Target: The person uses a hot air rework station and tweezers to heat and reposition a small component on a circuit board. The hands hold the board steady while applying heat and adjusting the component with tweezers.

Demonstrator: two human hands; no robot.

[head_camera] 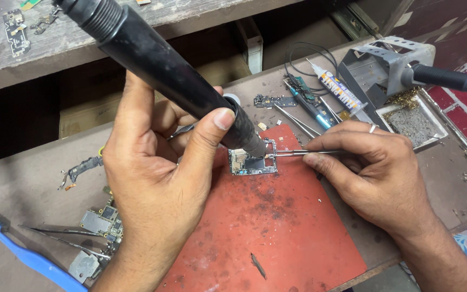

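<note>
Worn grey bench fills the view, with a wooden shelf behind it and a stained red mat laid in the middle. At the far left lie a blue pry tool, a spare pair of tweezers and 2 loose boards, with a dark flex part just above them. The left hand is clenched around a thick black hot-air wand, thumb pressed on its barrel, the nozzle coming down onto the top edge of the circuit board. That board lies flat at the upper part of the mat, between the 2 hands. It is small and roughly rectangular, with silvery shields, a dark chip area and tiny parts along its rim. I judge it light, stiff and fragile, best held by its bare edges and likely hot near the nozzle. The right hand, a ring on 1 finger, pinches thin metal tweezers whose tips touch the board's right edge. Behind it lie a glue tube, a thin black wire and more small tools. At the far right a metal stand holds a blue-handled iron above a tray of grit and brass wool.
</note>
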